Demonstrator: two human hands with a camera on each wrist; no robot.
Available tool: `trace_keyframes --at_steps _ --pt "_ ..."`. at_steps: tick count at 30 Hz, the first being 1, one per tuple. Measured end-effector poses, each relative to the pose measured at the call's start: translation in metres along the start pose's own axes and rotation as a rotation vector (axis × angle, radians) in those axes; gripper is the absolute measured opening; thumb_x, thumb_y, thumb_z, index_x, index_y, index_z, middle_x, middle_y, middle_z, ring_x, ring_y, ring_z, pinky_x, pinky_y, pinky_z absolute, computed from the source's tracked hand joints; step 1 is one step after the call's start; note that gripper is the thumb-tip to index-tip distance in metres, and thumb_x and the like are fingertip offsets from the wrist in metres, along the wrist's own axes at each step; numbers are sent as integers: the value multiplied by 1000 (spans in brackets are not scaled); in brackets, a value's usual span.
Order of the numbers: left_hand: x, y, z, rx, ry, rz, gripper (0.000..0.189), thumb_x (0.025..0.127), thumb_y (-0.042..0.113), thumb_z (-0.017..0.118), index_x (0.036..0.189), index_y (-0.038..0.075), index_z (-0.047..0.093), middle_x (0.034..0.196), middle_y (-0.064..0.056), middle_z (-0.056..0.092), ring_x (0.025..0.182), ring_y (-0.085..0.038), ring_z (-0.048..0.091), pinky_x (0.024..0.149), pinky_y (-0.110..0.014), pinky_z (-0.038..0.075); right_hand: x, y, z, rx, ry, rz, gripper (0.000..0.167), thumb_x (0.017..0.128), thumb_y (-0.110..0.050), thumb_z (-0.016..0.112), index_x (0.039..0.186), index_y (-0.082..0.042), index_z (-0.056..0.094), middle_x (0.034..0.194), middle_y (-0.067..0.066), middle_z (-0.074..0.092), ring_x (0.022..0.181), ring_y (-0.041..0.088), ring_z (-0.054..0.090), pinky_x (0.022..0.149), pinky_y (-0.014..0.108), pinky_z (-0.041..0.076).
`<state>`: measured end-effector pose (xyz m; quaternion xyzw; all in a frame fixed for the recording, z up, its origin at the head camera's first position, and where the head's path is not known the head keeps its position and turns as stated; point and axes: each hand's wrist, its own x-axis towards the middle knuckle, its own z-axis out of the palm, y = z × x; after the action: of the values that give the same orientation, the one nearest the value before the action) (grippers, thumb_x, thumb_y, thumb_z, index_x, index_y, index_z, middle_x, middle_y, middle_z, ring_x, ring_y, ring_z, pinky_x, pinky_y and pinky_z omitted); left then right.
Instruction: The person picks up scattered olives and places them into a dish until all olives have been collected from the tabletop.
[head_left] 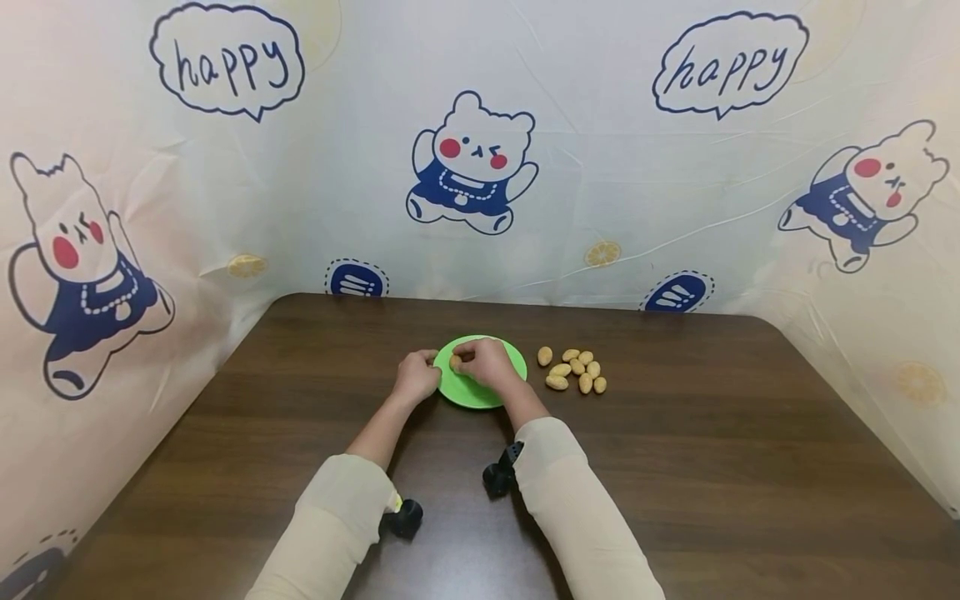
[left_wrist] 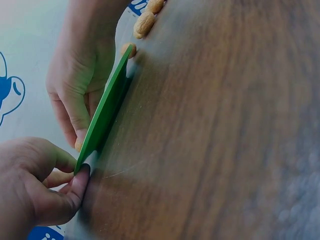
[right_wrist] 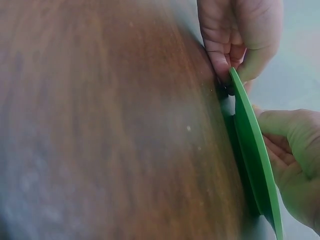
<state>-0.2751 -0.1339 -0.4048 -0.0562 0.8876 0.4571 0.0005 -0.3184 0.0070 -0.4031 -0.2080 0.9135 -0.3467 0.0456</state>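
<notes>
A round green plate (head_left: 472,395) lies on the brown table. My left hand (head_left: 417,377) pinches its left rim between thumb and fingers, as the left wrist view shows at the plate's edge (left_wrist: 106,107). Over the plate, my right hand (head_left: 486,363) pinches a tan, peanut-like piece (head_left: 455,362) at the fingertips, near the left side. In the right wrist view the right hand (right_wrist: 295,155) is above the plate (right_wrist: 256,150), and the piece is mostly hidden behind its rim.
Right of the plate lie several similar peanut-like pieces (head_left: 585,383), with one (head_left: 544,356) slightly apart, close to the rim. Behind the table (head_left: 712,467) hangs a printed cloth (head_left: 585,183). Each wrist carries a small black camera (head_left: 406,518).
</notes>
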Motion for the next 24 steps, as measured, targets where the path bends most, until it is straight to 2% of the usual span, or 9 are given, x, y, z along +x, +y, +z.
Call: trace_keyframes --at_steps 3,9,13,19,24 --pt "0 0 1 -1 -2 -5 45 87 0 43 131 -6 46 116 -19 56 88 -23 50 69 -28 40 0 2 -1 15 -7 3 31 87 -16 65 117 -10 66 104 3 66 95 16 60 75 27 47" --pt "3 -2 2 -10 -7 -11 45 88 1 43 132 -6 46 113 -18 57 80 -20 51 62 -24 39 -4 2 -7 26 -35 20 34 87 -14 65 121 -10 63 109 4 64 98 17 59 75 27 48" --pt "3 -2 1 -8 -3 -5 45 87 1 43 132 -6 46 114 -18 56 86 -22 50 66 -26 40 -7 2 -14 -4 -41 29 35 87 -15 65 122 -12 62 111 4 64 101 18 58 76 28 48" --pt "3 -1 1 -5 5 -5 44 87 0 42 131 -6 47 115 -19 56 93 -24 50 71 -29 41 -12 8 -25 -57 -46 -22 35 86 -15 65 120 -9 63 113 6 63 101 19 58 77 28 48" --pt "1 -1 1 -12 0 2 44 87 -1 42 130 -7 47 116 -21 55 94 -25 50 70 -30 41 -18 14 -34 -89 -23 -48 34 85 -13 67 118 -7 64 113 7 63 100 20 59 78 30 48"
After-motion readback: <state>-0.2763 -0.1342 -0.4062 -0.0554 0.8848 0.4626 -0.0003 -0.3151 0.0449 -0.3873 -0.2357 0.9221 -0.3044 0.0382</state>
